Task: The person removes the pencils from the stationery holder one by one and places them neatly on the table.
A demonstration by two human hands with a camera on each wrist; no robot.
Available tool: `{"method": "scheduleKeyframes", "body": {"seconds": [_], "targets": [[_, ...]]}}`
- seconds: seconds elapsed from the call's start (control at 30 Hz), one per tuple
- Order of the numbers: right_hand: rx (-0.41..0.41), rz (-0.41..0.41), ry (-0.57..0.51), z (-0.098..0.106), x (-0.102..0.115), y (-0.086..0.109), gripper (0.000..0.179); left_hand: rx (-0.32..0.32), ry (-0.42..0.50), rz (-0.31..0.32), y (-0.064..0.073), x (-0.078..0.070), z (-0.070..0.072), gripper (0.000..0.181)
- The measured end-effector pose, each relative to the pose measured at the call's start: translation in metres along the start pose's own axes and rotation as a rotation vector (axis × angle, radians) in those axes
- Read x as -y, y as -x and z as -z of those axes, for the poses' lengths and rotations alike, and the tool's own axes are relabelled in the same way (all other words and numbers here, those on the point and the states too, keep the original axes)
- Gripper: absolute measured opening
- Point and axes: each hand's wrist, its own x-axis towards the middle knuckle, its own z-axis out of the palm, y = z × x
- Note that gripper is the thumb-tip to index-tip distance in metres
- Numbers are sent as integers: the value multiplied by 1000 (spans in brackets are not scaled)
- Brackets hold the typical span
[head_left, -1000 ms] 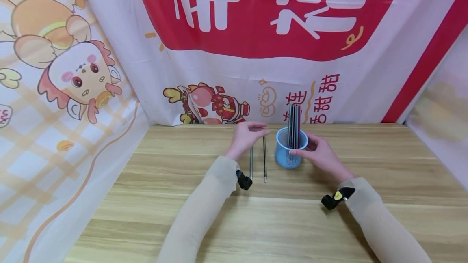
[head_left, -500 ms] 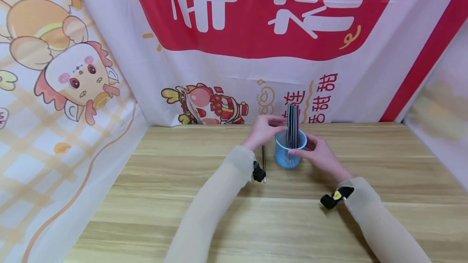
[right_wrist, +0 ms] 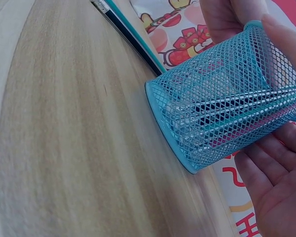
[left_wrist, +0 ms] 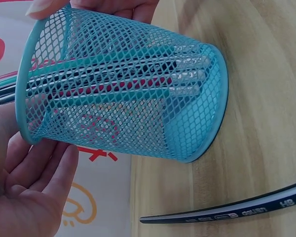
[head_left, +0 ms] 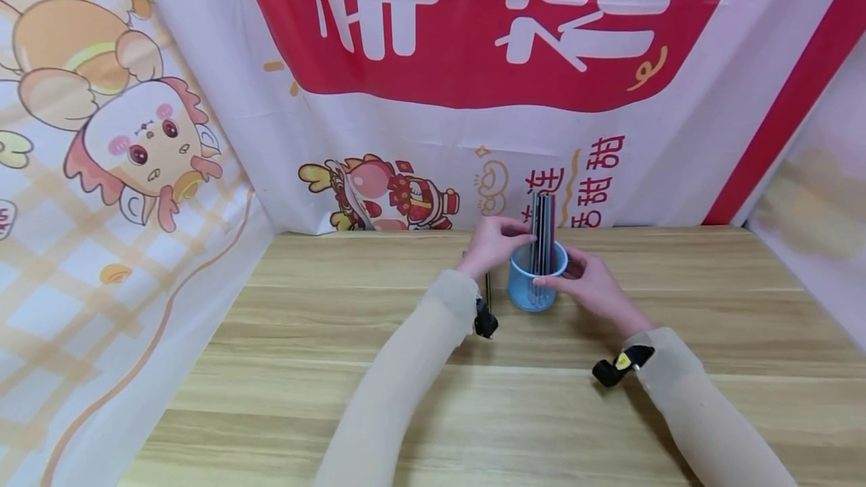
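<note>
Head view: the right hand [head_left: 590, 285] grips the blue mesh cup [head_left: 525, 296], standing upright on the wooden table [head_left: 304, 367], pencils [head_left: 543, 224] bunched inside. The left hand [head_left: 492, 245] is right there at their left side; whether its fingers pinch any, I can't tell. A dark pencil [head_left: 489, 293] lies just beside the cup. Left wrist: left fingers curve near the rim, tips partly hidden. Right wrist: thumb and fingers clasp the cup, a green pencil [right_wrist: 133, 30] alongside the dark one.
</note>
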Motion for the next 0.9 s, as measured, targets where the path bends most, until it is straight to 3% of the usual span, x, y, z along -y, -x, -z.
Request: {"method": "scheduleKeyframes", "body": {"seconds": [0.43, 0.73, 0.9], "targets": [[-5, 7, 28, 0, -2, -1, 80, -50, 42, -7, 5, -1, 0, 18], [-2, 15, 22, 1, -4, -2, 81, -131, 125, -57, -2, 1, 2, 21], [-7, 24, 28, 1, -5, -1, 79, -144, 160, -43, -1, -2, 7, 21]]}}
